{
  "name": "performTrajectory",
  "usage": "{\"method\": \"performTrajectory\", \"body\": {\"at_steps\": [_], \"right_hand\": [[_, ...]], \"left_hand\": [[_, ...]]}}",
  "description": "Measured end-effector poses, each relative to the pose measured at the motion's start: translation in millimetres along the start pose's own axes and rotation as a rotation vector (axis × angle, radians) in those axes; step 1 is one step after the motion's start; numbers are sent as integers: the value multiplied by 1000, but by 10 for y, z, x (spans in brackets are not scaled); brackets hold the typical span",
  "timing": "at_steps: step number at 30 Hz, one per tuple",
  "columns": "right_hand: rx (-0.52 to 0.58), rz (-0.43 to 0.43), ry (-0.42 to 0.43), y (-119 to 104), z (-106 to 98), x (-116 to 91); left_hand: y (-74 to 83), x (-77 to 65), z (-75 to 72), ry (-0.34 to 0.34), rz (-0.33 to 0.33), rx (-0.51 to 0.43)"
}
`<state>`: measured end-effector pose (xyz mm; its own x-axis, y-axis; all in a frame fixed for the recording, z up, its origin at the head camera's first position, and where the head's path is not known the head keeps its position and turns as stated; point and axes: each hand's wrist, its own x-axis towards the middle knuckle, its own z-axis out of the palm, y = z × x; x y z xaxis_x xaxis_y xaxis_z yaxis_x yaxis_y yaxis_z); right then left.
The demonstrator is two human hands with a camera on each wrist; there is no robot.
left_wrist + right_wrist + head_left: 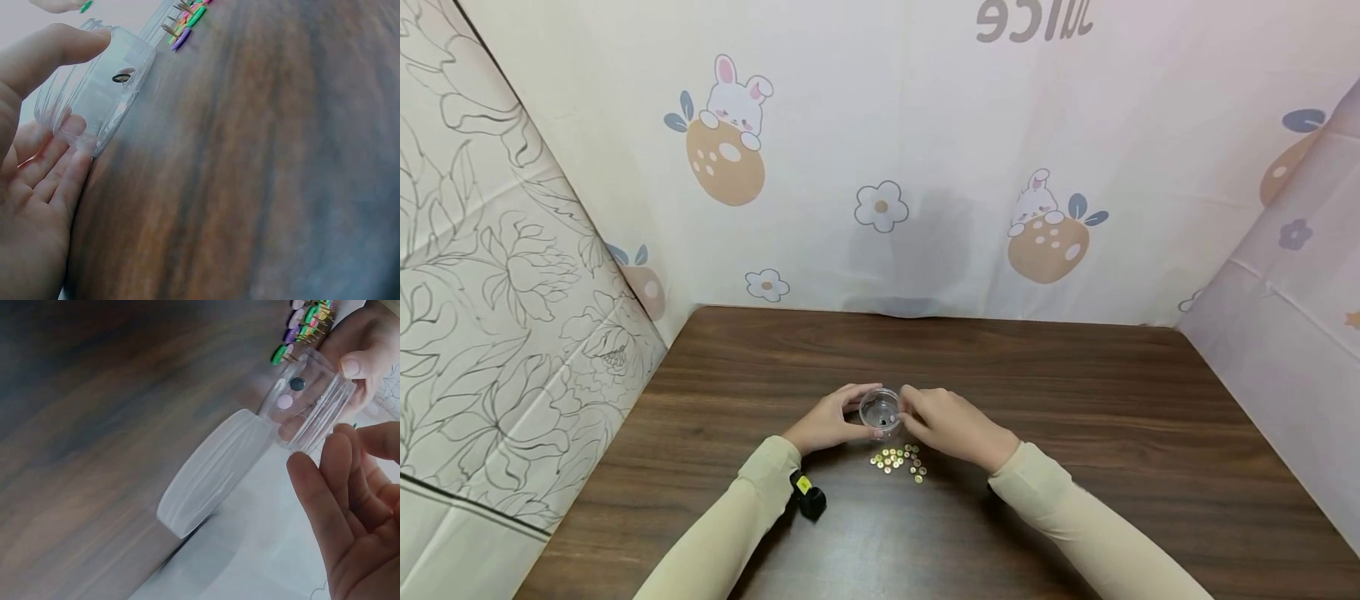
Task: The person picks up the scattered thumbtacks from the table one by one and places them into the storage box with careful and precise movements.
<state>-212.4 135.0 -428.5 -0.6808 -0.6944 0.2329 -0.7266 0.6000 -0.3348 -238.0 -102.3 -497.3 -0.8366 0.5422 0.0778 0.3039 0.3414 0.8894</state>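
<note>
The right hand point(951, 421) is holding its fingertips together at the rim of the clear jar point(103, 78), and they seem to be pinching a green tack point(86, 6). Only a sliver of colour is showing, so I'm judging its shape by the others. The left hand point(831, 425) is clasping the jar, thumb on one side and fingers round the other, with the base resting on the surface point(1075, 375).

For this handling I'm favouring a pinch on the edge of the flat head, metal point turned away from the skin, fingertips low over the mouth before any release. I'm also wanting the left hold firm but light — the smooth wall is looking thin and slippery.

Inside, a black tack point(297, 384) and a pale pink tack point(285, 401) are lying near each other by the base. Just beside the jar, on the person's side, the loose tacks point(891, 457) are sitting heads down: round, glossy, coloured discs with slim metal shafts pointing up — worth approaching from the side. The milky, shallow, round lid point(212, 478) is lying near the jar. Beneath everything, dark brown wood grain is running in long streaks.
</note>
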Motion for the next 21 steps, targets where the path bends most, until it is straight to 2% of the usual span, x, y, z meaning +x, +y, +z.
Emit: {"method": "performTrajectory", "body": {"at_steps": [4, 8, 14, 16, 21], "right_hand": [[0, 4, 24, -22, 10, 58], [-9, 12, 7, -24, 33, 105], [-31, 21, -3, -14, 70, 156], [-34, 26, -1, -16, 74, 171], [-40, 53, -12, -28, 73, 194]], "left_hand": [[-4, 5, -1, 3, -15, 3], [25, -3, 3, 6, -18, 11], [223, -53, -10, 13, 2, -11], [209, -52, -12, 9, 5, -6], [16, 6, 2, 1, -16, 6]]}}
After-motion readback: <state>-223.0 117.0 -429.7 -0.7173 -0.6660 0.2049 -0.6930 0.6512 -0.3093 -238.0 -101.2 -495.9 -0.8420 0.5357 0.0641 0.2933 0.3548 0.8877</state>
